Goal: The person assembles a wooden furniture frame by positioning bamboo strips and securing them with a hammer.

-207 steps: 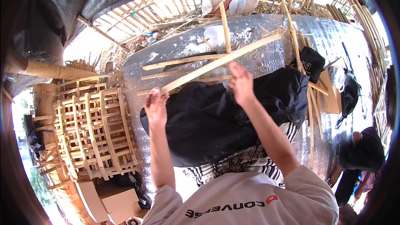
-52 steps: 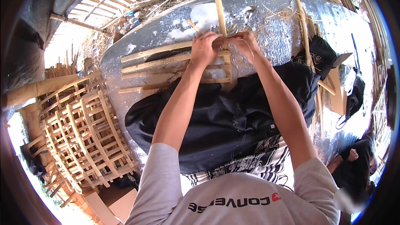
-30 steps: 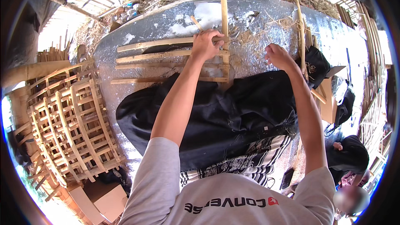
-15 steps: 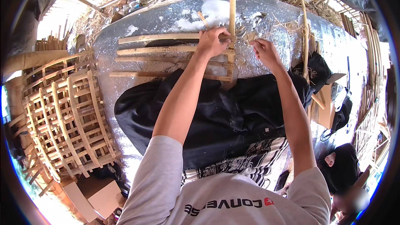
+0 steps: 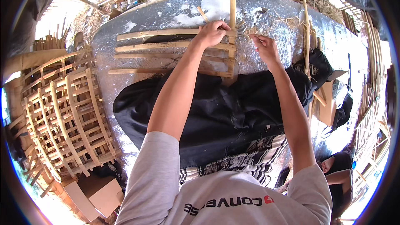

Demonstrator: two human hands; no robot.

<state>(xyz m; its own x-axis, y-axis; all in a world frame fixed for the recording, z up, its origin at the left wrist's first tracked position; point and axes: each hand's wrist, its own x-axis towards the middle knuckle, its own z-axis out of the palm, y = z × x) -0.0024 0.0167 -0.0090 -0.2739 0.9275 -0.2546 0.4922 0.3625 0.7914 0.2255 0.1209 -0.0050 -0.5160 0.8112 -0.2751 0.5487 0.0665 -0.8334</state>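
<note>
Nearer the upright strip point(image 5: 232, 4) than a second ago, the right hand point(image 5: 266, 51) is hovering, its grip narrow. The left hand point(image 5: 211, 35) is bunching its fingers over the top slat point(image 5: 158, 34), seemingly steadying its joint with the strip; whether either hand is pinching anything, I cannot tell. Three lower slats point(image 5: 162, 46) are lying on the silvery sheet point(image 5: 154, 20). At lower left, an open cardboard box point(image 5: 104, 196) is hiding its contents.

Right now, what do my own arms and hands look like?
Your light grey shirt has short sleeves, leaving both forearms bare. The left hand and right hand show no gloves or wristbands. The shirt's front bears dark lettering and a small red mark.
</note>
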